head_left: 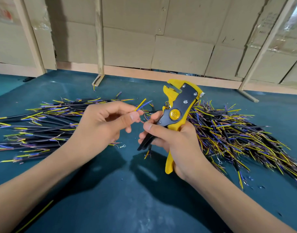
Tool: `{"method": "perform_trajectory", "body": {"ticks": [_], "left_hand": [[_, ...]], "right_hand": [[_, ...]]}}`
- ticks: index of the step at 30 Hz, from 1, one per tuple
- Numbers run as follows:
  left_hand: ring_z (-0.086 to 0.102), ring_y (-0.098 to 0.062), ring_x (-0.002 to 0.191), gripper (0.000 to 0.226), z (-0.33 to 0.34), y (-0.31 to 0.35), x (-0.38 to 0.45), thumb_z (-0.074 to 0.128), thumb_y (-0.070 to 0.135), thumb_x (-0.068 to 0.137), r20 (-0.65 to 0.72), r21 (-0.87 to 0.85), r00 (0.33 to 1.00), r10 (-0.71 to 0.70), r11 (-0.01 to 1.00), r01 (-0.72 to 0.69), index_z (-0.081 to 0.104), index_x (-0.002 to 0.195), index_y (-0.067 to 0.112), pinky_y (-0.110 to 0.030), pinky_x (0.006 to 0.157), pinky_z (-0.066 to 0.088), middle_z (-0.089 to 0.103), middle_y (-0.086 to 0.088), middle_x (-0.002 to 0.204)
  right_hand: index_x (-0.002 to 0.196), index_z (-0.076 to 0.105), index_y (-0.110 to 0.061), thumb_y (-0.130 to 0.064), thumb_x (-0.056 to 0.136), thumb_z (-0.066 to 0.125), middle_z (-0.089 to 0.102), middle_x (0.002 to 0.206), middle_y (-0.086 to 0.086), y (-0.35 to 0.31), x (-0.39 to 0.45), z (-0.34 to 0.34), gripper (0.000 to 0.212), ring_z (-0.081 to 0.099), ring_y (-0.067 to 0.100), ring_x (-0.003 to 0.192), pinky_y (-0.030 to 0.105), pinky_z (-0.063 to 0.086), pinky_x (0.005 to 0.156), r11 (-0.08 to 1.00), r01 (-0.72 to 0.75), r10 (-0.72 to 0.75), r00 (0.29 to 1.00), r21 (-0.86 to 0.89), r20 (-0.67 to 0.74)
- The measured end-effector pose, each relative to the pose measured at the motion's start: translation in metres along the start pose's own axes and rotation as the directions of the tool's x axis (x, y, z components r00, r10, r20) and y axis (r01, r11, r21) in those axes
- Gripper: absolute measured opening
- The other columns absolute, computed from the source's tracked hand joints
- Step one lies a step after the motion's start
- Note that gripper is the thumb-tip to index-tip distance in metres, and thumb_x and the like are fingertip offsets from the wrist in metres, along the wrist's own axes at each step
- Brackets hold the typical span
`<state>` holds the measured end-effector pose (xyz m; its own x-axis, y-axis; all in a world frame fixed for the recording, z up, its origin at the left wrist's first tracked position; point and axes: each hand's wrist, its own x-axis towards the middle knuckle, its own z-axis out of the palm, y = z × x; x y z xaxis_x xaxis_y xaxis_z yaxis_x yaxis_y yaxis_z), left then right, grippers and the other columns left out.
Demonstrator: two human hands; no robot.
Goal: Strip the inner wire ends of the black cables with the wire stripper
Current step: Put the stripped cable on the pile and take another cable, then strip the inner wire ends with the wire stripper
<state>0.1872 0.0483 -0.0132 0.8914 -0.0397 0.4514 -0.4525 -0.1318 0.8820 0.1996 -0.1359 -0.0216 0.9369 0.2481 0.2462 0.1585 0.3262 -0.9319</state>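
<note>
Fingers (pixel 139 113) of our left hand (pixel 104 121) pinch yellow and blue inner wires (pixel 142 104); their black cable is hidden behind it. Our right hand (pixel 176 140) grips the yellow-and-black wire stripper (pixel 178 108), hiding its handles, above the teal surface (pixel 127 190).

The left hand (pixel 100 121) is raised, thumb and forefinger pinched. The right hand (pixel 174 140) is curled in a grip; its palm is apparently turned inward.

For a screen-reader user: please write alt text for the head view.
A right hand grips a yellow wire stripper upright while the left hand pinches a cable's yellow and blue wire ends beside it. Piles of black cables lie on a blue table.
</note>
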Motion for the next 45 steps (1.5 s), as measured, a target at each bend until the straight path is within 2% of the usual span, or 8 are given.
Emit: {"method": "perform_trajectory", "body": {"ticks": [5, 10, 18, 22, 29, 35, 40, 45], "left_hand": [[0.048, -0.007, 0.05, 0.019, 0.004, -0.002, 0.002, 0.068, 0.027, 0.084, 0.002, -0.012, 1.0, -0.017, 1.0, 0.017, 0.077, 0.095, 0.016, -0.021, 0.043, 0.033, 0.069, 0.007, 0.069], [0.048, -0.015, 0.055, 0.014, -0.001, -0.005, 0.004, 0.077, 0.032, 0.082, -0.058, -0.04, 0.998, -0.023, 0.999, 0.021, 0.079, 0.092, 0.023, -0.015, 0.045, 0.033, 0.074, 0.0, 0.081], [0.05, -0.019, 0.057, 0.01, 0.0, -0.004, 0.004, 0.08, 0.022, 0.076, -0.075, -0.305, 0.995, -0.068, 0.951, 0.042, 0.079, 0.083, 0.016, -0.024, 0.043, 0.024, 0.074, -0.015, 0.088], [0.054, -0.019, 0.06, 0.007, 0.0, -0.004, 0.005, 0.075, 0.019, 0.078, -0.068, -0.401, 0.989, -0.129, 0.912, 0.092, 0.076, 0.08, 0.012, -0.023, 0.042, 0.024, 0.073, -0.013, 0.088], [0.038, -0.021, 0.053, 0.015, 0.008, -0.005, 0.011, 0.067, 0.014, 0.092, -0.12, -0.336, 0.984, -0.134, 0.938, 0.087, 0.072, 0.078, 0.012, -0.019, 0.04, 0.027, 0.066, -0.01, 0.076], [0.034, -0.02, 0.057, 0.013, 0.007, -0.007, 0.011, 0.068, 0.023, 0.087, -0.079, -0.321, 0.991, -0.108, 0.944, 0.078, 0.073, 0.085, 0.011, -0.018, 0.042, 0.028, 0.063, -0.011, 0.075], [0.036, -0.017, 0.053, 0.015, -0.002, -0.005, 0.016, 0.065, 0.019, 0.09, -0.2, -0.361, 0.973, -0.116, 0.932, 0.037, 0.069, 0.09, 0.005, -0.017, 0.041, 0.027, 0.065, -0.007, 0.075], [0.038, -0.017, 0.058, 0.013, -0.007, -0.003, 0.019, 0.064, 0.014, 0.094, -0.25, -0.394, 0.962, -0.108, 0.919, 0.001, 0.071, 0.086, 0.008, -0.017, 0.041, 0.026, 0.066, -0.007, 0.08]], "right_hand": [[0.094, 0.063, -0.004, -0.003, 0.076, 0.074, 0.065, 0.075, 0.015, 0.003, 0.001, -0.002, 0.021, 0.067, 0.035, 0.066, 0.052, 0.062, 0.069, 0.999, -0.045, 0.046, 0.999, 0.028, -0.017], [0.091, 0.065, -0.005, -0.003, 0.074, 0.076, 0.061, 0.079, 0.018, 0.003, 0.003, -0.002, 0.02, 0.066, 0.037, 0.066, 0.054, 0.061, 0.071, 0.997, -0.059, 0.061, 0.997, 0.044, -0.037], [0.092, 0.064, -0.005, 0.001, 0.076, 0.075, 0.063, 0.081, 0.016, 0.003, 0.003, -0.002, 0.02, 0.066, 0.038, 0.067, 0.053, 0.06, 0.072, 0.996, -0.058, 0.061, 0.997, 0.074, -0.044], [0.095, 0.063, -0.004, 0.007, 0.083, 0.073, 0.064, 0.08, 0.014, 0.003, 0.003, -0.002, 0.02, 0.066, 0.038, 0.068, 0.056, 0.06, 0.077, 0.995, -0.071, 0.074, 0.997, 0.064, -0.038], [0.091, 0.064, -0.006, 0.006, 0.08, 0.075, 0.063, 0.079, 0.013, 0.004, 0.001, 0.001, 0.019, 0.064, 0.037, 0.066, 0.055, 0.059, 0.076, 0.993, -0.09, 0.093, 0.995, 0.07, -0.033], [0.093, 0.064, -0.004, -0.004, 0.075, 0.075, 0.064, 0.078, 0.016, 0.003, 0.003, -0.002, 0.021, 0.066, 0.039, 0.067, 0.052, 0.06, 0.071, 0.996, -0.066, 0.069, 0.997, 0.067, -0.044], [0.096, 0.071, -0.001, -0.012, 0.081, 0.072, 0.062, 0.079, 0.02, 0.003, 0.002, -0.003, 0.019, 0.067, 0.043, 0.069, 0.057, 0.058, 0.07, 0.965, -0.23, 0.217, 0.97, 0.125, 0.107], [0.108, 0.072, 0.002, -0.012, 0.087, 0.068, 0.064, 0.079, 0.019, 0.005, -0.004, -0.001, 0.025, 0.069, 0.042, 0.073, 0.058, 0.058, 0.074, 0.938, -0.347, 0.318, 0.881, 0.02, 0.35]]}}
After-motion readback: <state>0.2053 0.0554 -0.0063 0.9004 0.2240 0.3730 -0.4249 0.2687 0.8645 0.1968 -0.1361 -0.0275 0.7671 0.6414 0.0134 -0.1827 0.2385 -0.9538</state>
